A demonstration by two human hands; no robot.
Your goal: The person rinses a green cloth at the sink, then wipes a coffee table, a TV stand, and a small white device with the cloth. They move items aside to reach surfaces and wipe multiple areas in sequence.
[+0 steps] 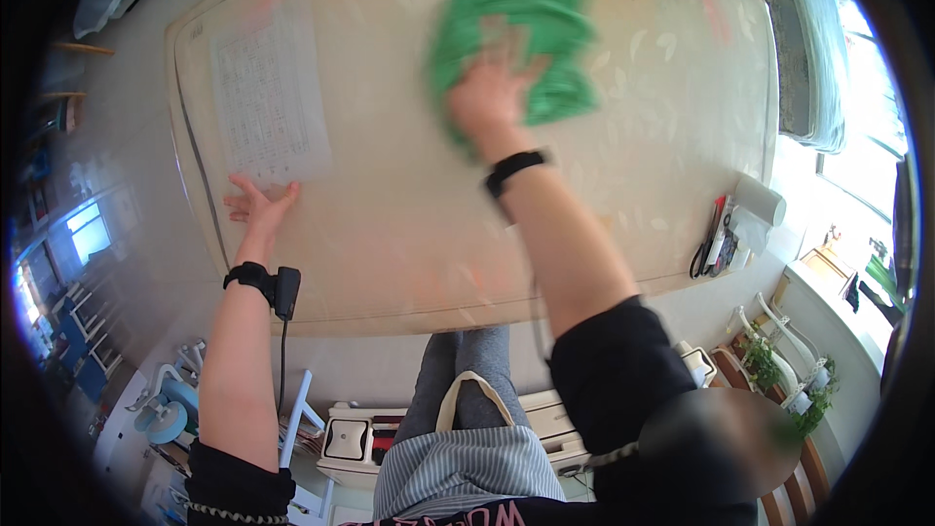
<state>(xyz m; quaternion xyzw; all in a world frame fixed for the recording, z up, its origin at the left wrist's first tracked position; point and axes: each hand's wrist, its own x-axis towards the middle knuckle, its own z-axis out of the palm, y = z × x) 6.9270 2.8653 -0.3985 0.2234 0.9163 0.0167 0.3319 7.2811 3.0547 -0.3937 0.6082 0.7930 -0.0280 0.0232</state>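
Note:
A green cloth lies spread and rumpled on a beige table covering with a pale leaf pattern. My right hand presses flat on the cloth with fingers spread; hand and cloth are blurred. My left hand rests at the left part of the table, thumb and fingers apart, holding nothing. Its fingertips are at the lower edge of a printed sheet with a grid, which lies flat. Both wrists carry black bands, the left one with a small black box and a cable.
At the table's right edge are a white paper roll and a holder with scissors and other tools. Potted plants on a white stand are at lower right. White drawers and a light blue frame stand below the table's near edge.

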